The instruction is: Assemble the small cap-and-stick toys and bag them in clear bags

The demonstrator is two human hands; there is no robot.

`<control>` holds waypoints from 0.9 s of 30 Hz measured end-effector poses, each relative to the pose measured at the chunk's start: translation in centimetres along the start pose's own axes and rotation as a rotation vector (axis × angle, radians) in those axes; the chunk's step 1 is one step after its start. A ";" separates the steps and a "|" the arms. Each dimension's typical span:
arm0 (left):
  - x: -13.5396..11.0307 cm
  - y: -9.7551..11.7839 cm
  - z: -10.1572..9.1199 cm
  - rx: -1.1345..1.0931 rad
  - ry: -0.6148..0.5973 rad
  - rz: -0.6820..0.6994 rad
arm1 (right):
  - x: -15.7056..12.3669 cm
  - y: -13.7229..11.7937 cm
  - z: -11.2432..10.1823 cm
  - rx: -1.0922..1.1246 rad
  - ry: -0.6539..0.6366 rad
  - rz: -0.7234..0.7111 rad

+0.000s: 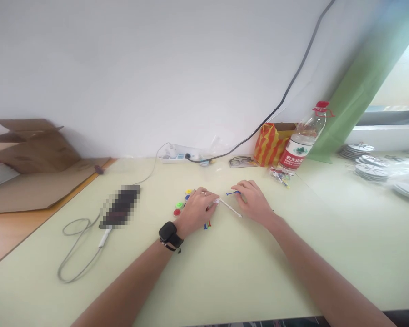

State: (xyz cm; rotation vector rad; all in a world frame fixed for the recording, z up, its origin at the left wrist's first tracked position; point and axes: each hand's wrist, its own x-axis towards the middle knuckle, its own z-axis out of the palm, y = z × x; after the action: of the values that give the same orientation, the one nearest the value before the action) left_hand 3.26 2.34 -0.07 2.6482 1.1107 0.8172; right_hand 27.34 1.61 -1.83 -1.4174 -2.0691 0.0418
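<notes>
A thin white stick (pixel 231 208) lies between the two hands, low over the pale table (pixel 207 277) or on it; which of the two cannot be told. Its long axis runs at a slant: one end is at the left hand's fingertips, and the other points to the right and back toward the person, ending below the right hand's fingers. The stick is straight and slender, with small knobs along it and a wider white part at the left hand.

The left hand (pixel 196 211), with a black watch (pixel 168 234) at its wrist, has thumb and forefinger closed around that wider end. The right hand (pixel 255 202) pinches a small blue piece (pixel 232 193) between thumb and forefinger. The blue piece sticks out leftward, its long axis nearly level across the view, with a small forked tip at its far end; the rest is covered by the fingers. The two pieces are apart, though near each other.

Just beside the left hand are a red disc (pixel 177 212), a green disc (pixel 179 205) and a yellow disc (pixel 189 191). A short red stick (pixel 209 224) lies below its fingers.
</notes>
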 end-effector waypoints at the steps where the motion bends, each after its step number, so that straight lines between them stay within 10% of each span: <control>1: 0.0 0.1 0.1 0.008 0.016 -0.008 | 0.0 0.4 0.1 -0.047 -0.022 -0.009; 12: 0.4 -0.2 -0.2 0.020 0.196 -0.146 | 0.4 2.3 0.0 -0.164 0.008 0.061; 20: 0.8 0.4 -1.6 -0.166 0.410 -0.168 | 0.5 -0.5 -1.4 0.344 0.183 0.054; 27: 0.1 4.0 -0.4 -0.332 0.181 -0.086 | 0.2 -4.3 -1.0 0.690 0.049 0.172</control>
State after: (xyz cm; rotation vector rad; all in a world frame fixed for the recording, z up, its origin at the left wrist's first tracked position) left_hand 5.59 -0.47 1.69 2.2755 1.0165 1.1318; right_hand 24.18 -0.35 0.61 -1.1281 -1.6428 0.7118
